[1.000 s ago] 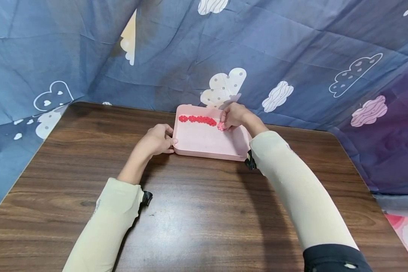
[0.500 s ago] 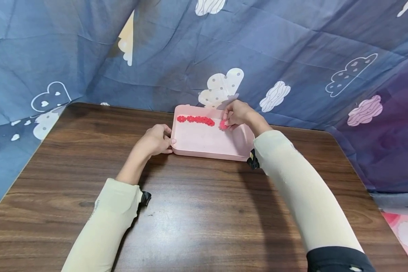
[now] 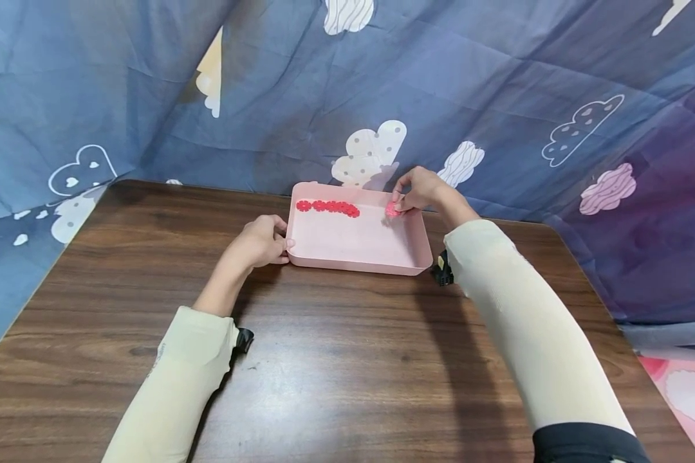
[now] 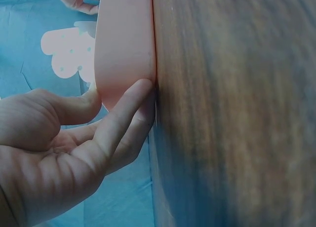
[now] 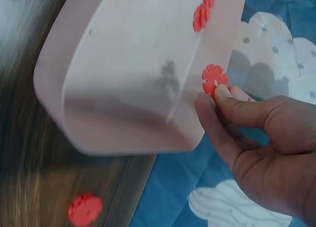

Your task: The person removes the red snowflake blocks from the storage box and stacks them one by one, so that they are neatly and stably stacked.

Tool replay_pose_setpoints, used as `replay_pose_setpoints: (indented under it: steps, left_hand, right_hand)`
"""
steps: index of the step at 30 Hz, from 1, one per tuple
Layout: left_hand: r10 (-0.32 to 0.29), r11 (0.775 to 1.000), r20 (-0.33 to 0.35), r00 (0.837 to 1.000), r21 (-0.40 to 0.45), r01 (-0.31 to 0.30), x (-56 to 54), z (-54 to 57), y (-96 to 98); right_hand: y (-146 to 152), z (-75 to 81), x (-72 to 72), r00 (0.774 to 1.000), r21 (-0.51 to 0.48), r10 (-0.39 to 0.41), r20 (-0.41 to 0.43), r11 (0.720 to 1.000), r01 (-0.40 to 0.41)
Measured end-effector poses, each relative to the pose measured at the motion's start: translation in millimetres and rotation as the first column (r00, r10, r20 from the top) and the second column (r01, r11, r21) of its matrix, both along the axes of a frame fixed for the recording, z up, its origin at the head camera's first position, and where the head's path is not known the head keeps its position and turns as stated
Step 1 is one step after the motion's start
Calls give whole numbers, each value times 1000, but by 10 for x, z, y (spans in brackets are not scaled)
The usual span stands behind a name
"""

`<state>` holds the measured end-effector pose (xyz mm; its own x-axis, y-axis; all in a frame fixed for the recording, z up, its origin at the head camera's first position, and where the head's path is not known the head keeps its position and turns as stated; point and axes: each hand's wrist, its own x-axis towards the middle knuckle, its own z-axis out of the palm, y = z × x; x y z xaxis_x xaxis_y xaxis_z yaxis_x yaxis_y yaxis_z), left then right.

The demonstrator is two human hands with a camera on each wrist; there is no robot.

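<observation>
My right hand [image 3: 419, 190] pinches a red flower-shaped plastic disc [image 5: 215, 79] between thumb and fingers, over the right rear part of a shallow pink tray [image 3: 353, 262]. A row of several red flower-shaped discs [image 3: 331, 206] lies inside the tray along its back wall, overlapping at the right end. At the tray's left side, my left hand [image 3: 260, 241] grips the wall, thumb at the rim and fingers against the outside. The left wrist view shows these fingers [image 4: 129, 106] low on the tray's outer corner.
One more red flower-shaped disc [image 5: 85, 209] lies on the wooden table [image 3: 336, 347] outside the tray, seen in the right wrist view. A blue curtain [image 3: 266, 96] with cloud prints hangs just behind the table's back edge.
My right hand has moved right and slightly up with its disc, widening the gap to the row. The left hand stays on the tray's side. The head view has shifted slightly.
</observation>
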<state>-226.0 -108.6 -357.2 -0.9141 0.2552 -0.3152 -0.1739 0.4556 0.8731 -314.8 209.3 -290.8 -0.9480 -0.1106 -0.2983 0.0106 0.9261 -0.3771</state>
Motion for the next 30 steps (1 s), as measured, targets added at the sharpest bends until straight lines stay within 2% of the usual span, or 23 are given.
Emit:
replay_pose_setpoints:
  steps: [6, 12, 17, 24, 30]
  left_hand:
    - [-1, 1000, -7, 1000, -13, 1, 9, 3, 9]
    - [-4, 1000, -4, 1000, -13, 4, 17, 12, -2]
    - [-10, 1000, 0, 1000, -2, 10, 15, -1, -18]
    - [-13, 1000, 4, 1000, 6, 13, 11, -15, -15]
    - [-22, 1000, 2, 1000, 8, 22, 3, -9, -12]
  right_hand:
    - [206, 90, 58, 995, -121, -28, 94, 992, 39]
    - [477, 157, 86, 979, -154, -70, 190, 983, 100]
    - [645, 141, 131, 967, -174, -90, 240, 976, 134]
    - [871, 76, 197, 957, -213, -121, 263, 960, 180]
    - [1067, 7, 284, 937, -223, -167, 306, 945, 241]
